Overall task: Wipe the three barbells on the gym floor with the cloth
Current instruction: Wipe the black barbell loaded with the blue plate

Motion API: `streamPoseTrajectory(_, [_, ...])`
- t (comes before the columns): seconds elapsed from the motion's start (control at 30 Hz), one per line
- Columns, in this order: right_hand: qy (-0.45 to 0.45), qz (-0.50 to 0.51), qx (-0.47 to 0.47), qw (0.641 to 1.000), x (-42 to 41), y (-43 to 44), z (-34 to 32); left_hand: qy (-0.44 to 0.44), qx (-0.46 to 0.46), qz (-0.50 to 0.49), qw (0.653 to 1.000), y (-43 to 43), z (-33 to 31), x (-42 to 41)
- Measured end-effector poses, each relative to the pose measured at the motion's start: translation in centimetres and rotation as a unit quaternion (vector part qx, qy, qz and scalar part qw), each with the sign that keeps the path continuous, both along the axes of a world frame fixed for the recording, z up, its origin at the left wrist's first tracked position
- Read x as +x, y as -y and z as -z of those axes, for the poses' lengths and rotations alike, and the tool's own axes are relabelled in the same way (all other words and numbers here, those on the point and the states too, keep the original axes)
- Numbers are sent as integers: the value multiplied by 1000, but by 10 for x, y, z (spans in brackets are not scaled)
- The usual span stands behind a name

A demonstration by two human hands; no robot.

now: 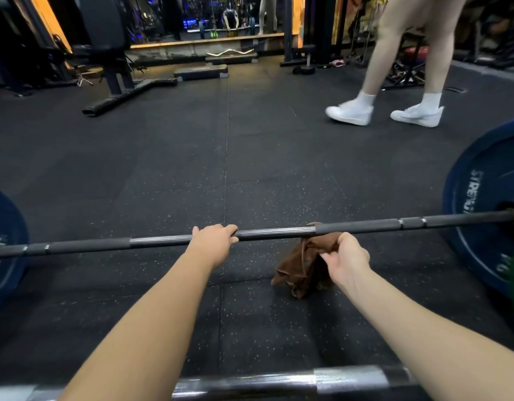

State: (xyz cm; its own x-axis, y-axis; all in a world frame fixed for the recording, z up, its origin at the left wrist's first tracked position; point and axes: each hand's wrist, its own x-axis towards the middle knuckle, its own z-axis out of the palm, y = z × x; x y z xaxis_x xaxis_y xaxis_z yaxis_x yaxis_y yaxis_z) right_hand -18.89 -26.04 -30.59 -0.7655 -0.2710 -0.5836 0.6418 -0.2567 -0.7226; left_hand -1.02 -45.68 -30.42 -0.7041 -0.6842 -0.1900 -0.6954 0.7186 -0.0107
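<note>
A dark barbell [273, 233] lies across the black rubber floor, with a blue plate on each end. My left hand [214, 244] rests on top of its shaft near the middle, fingers curled over it. My right hand [346, 259] pinches a brown cloth [303, 266] just below the shaft, right of centre. The cloth hangs down and its lower part lies bunched on the floor. A second barbell [279, 382] with a shiny steel shaft crosses the bottom edge, partly hidden by my forearms.
A person in white shoes [351, 111] walks at the far right. The large blue plate [487, 209] stands at right, another blue plate [4, 250] at left. A bench base [125, 94], step platforms [200, 72] and a curl bar [232, 52] sit by the far mirror.
</note>
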Motion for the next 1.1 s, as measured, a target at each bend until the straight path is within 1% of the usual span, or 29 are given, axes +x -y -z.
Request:
streamPoseTrajectory(0.17, [-8, 18, 4, 1000, -16, -18, -4, -10, 2, -6, 1000, -1, 3, 0])
streamPoseTrajectory(0.27, [-7, 21, 0, 1000, -16, -15, 5, -9, 0, -7, 1000, -1, 4, 0])
streamPoseTrajectory(0.37, [-6, 4, 3, 1000, -8, -3, 13, -9, 1, -4, 1000, 0, 4, 0])
streamPoseTrajectory(0.53, [-4, -52, 6, 999, 11, 15, 17, -10, 8, 0, 1000, 3, 5, 1])
streamPoseTrajectory(0.67, [-3, -30, 12, 999, 8, 21, 20, -6, 4, -1, 1000, 1, 5, 1])
streamPoseTrajectory(0.77, [16, -11, 13, 1000, -12, 12, 23, -3, 2, -4, 1000, 0, 6, 0])
streamPoseTrajectory(0.87, [34, -14, 19, 999, -28, 4, 30, -3, 2, -6, 1000, 1, 7, 1])
streamPoseTrajectory(0.97, [59, -24, -15, 998, -30, -2, 42, -5, 1, -6, 1000, 2, 8, 1])
streamPoseTrajectory(1.03, [70, -51, -27, 996, -27, 0, 48, -7, 4, -7, 1000, 2, 8, 1])
streamPoseTrajectory(1.1, [78, -76, -62, 992, -22, 6, 46, -13, 7, -7, 1000, 2, 9, 1])
